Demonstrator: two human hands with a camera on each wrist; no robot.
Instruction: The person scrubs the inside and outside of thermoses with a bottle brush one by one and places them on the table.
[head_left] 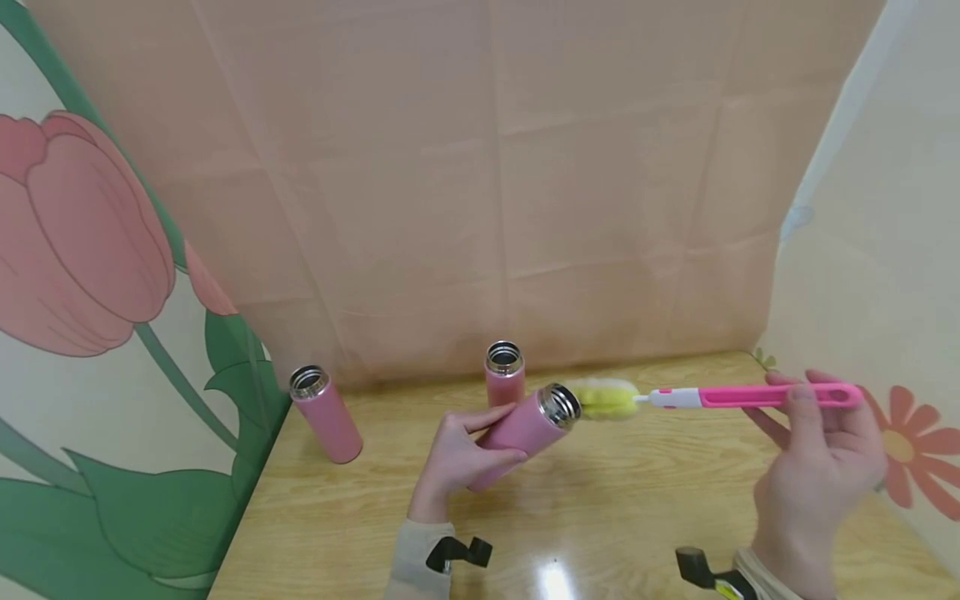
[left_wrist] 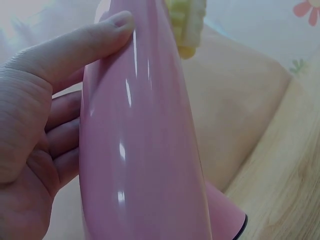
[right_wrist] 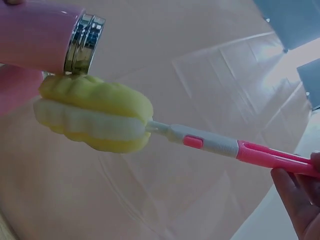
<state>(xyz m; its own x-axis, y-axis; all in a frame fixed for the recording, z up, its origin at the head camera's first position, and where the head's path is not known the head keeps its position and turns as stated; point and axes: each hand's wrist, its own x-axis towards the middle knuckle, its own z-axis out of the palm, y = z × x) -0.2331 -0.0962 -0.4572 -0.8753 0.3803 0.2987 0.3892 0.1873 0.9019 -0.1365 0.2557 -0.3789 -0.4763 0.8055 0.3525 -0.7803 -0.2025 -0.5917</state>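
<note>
My left hand (head_left: 461, 454) grips a pink bottle (head_left: 525, 433) around its body, tilted with its open steel mouth toward the right. The thumb (left_wrist: 112, 32) lies along the bottle's side in the left wrist view. In my right hand (head_left: 821, 450) is the pink handle of a bottle brush (head_left: 750, 397), held level between thumb and fingers. The brush's yellow and white sponge head (right_wrist: 95, 115) is outside the bottle, close by its threaded steel rim (right_wrist: 85, 42).
Two more pink bottles stand lidless on the wooden table (head_left: 637, 500): one bottle (head_left: 330, 421) at the left edge, another bottle (head_left: 504, 385) behind the held one. A beige cloth (head_left: 495, 183) hangs behind, and a flowered wall (head_left: 900, 333) borders the right.
</note>
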